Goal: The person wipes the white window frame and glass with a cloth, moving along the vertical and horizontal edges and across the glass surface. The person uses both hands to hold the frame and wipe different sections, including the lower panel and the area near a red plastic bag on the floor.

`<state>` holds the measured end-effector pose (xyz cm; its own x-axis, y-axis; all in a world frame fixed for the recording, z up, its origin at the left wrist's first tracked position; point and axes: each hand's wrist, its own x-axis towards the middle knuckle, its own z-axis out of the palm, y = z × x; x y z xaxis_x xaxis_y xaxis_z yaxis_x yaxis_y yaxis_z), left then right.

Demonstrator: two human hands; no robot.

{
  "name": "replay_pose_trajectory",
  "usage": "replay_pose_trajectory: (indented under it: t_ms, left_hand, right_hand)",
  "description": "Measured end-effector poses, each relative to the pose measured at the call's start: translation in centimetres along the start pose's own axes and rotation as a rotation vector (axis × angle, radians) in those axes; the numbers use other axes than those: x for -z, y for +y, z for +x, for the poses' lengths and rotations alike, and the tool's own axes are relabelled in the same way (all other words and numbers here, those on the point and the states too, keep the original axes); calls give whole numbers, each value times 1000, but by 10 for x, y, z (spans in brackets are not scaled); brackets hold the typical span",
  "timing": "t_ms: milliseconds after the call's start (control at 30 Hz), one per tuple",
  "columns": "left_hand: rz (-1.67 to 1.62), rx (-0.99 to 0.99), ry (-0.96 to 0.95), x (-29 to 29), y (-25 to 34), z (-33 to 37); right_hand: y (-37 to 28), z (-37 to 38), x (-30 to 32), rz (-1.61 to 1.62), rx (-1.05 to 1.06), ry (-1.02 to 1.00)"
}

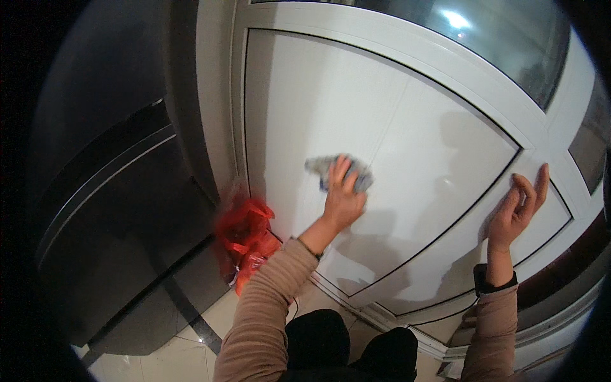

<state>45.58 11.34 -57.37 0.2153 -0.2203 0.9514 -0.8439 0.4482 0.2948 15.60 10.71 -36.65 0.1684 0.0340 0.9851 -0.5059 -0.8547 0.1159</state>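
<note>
My left hand [344, 200] presses a crumpled grey-and-blue cloth [363, 179] against the white door panel [305, 102]. Its fingers lie over the cloth, which sticks out on both sides of them. Farther right, my right hand [511, 213] rests by the upright white frame [548, 137] at the panel's edge. Its fingers are stretched out, and nothing shows in it. Both forearms wear tan ribbed sleeves, with a dark band at the right wrist. The cloth hides a small part of the panel.
A red plastic bag [245, 226] stands on the tiled floor [159, 366] at the panel's lower left corner. A dark glossy cabinet or appliance [114, 223] fills the left side. Above the panel is a glass pane [503, 48]. A thin black cable [445, 316] runs near my right sleeve.
</note>
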Motion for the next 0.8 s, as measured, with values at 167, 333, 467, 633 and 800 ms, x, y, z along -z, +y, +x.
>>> replay_pose_trajectory:
  t_ms: [167, 333, 467, 633, 800]
  left_hand:
    - [4, -143, 169, 6, -9, 139]
    - [39, -66, 287, -7, -33, 101]
    - [131, 188, 187, -3, -58, -13]
    - [37, 675, -6, 9, -47, -135]
    - [45, 583, 179, -4, -48, -62]
  right_hand:
    - [8, -3, 1, 33, 27, -19]
    - [13, -5, 5, -68, 1, -47]
    - [13, -5, 6, -118, 25, -43]
    - [12, -4, 5, -74, 28, -50]
    - [15, -6, 3, -37, -3, -36]
